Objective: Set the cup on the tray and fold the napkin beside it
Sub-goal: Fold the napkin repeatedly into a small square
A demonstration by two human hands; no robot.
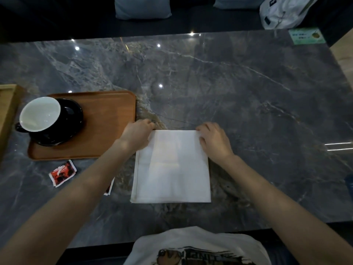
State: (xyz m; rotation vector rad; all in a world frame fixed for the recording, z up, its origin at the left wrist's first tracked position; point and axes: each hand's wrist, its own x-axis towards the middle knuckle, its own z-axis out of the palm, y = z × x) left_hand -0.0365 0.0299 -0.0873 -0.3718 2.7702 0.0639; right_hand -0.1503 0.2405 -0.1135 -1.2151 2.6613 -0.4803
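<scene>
A black cup with a white inside stands on a black saucer on the left half of a brown wooden tray. Right of the tray a white napkin lies flat on the dark marble table, folded into a rough square. My left hand pinches the napkin's far left corner. The far right corner is held by my right hand.
A red sachet lies in front of the tray, and another peeks out under my left forearm. A light wooden box stands at the far left. A green card sits at the far right corner; cushions and a white bag lie beyond.
</scene>
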